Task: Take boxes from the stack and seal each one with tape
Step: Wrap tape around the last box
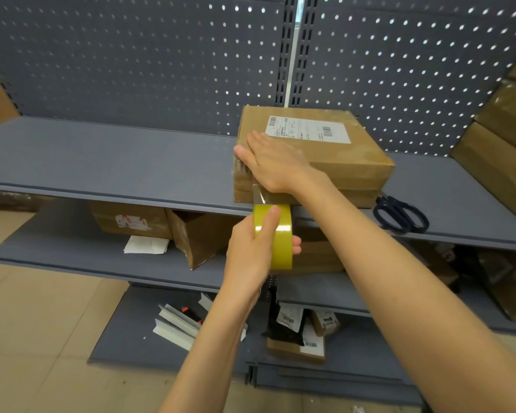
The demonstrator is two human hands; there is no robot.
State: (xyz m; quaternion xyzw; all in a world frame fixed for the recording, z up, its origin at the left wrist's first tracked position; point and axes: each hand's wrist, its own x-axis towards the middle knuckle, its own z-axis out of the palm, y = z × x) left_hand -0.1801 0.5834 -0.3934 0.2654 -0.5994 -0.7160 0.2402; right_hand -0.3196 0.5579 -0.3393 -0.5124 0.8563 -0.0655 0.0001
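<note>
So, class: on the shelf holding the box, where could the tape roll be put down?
Bare shelf runs left of the box. To its right, scissors and stacked boxes crowd the shelf.

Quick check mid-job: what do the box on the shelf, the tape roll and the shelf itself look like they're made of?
Box: brown corrugated cardboard, matte, with a white printed label; fluted edge shows at its left end.
Tape roll: glossy yellowish plastic film, a clear strip running up to the box.
Shelf: probably painted sheet metal, flat grey matte, matching the perforated back panel.
</note>
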